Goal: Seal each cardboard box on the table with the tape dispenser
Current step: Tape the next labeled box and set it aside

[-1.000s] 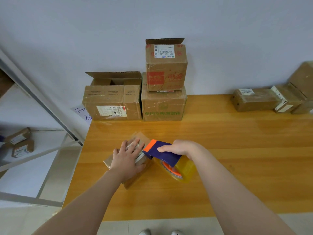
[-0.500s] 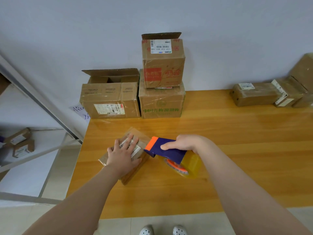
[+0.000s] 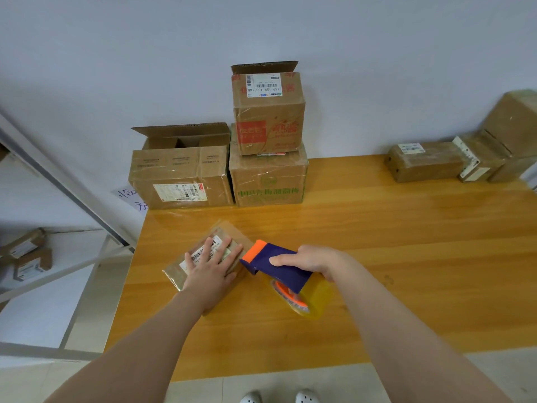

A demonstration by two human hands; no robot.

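Observation:
A small flat cardboard box [image 3: 229, 235] with a white barcode label lies near the left edge of the wooden table [image 3: 406, 257]. My left hand [image 3: 210, 267] rests flat on its top with straight, spread fingers. My right hand [image 3: 312, 261] grips a purple tape dispenser [image 3: 276, 264] with an orange front end and a yellowish tape roll [image 3: 308, 301] underneath. The orange end sits right at the box's right edge.
At the back left stand an open-flapped box [image 3: 180, 173], a green-printed box [image 3: 268, 181] and a red-printed box [image 3: 268, 112] stacked on it. More boxes [image 3: 424, 161] lie at the back right. A metal shelf frame [image 3: 58, 181] stands left of the table.
The dispenser and my right hand have shifted slightly right along the box's right edge. My left hand stays flat on the box.

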